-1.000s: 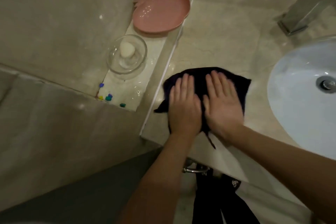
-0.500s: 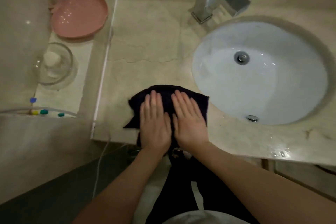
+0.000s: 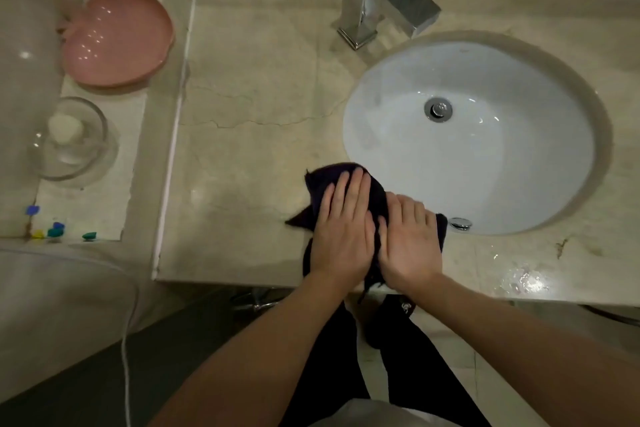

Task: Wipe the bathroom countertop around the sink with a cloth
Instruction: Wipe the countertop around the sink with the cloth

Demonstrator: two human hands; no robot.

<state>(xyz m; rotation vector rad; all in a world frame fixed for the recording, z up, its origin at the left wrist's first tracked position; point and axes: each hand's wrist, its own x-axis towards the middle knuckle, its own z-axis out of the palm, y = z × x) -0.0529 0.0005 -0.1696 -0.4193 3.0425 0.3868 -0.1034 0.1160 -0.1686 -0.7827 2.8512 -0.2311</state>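
Observation:
A dark cloth [image 3: 320, 180] lies bunched on the beige marble countertop [image 3: 249, 135], at the front edge just left of the white oval sink [image 3: 467, 163]. My left hand [image 3: 343, 232] presses flat on the cloth, fingers pointing away from me. My right hand [image 3: 408, 243] presses flat beside it, touching the left hand, near the sink's front rim. Most of the cloth is hidden under both palms. A wet patch shines on the counter at the front right.
A chrome faucet [image 3: 384, 0] stands behind the sink. On a lower ledge to the left sit a pink dish [image 3: 117, 38], a glass bowl [image 3: 72, 139] with a white soap, and small coloured pieces [image 3: 55, 229]. My dark-clothed legs stand below the counter edge.
Both hands have slid the cloth to the right along the counter's front, from near the left edge to the sink's rim. The view has swung right, bringing the whole sink and faucet in.

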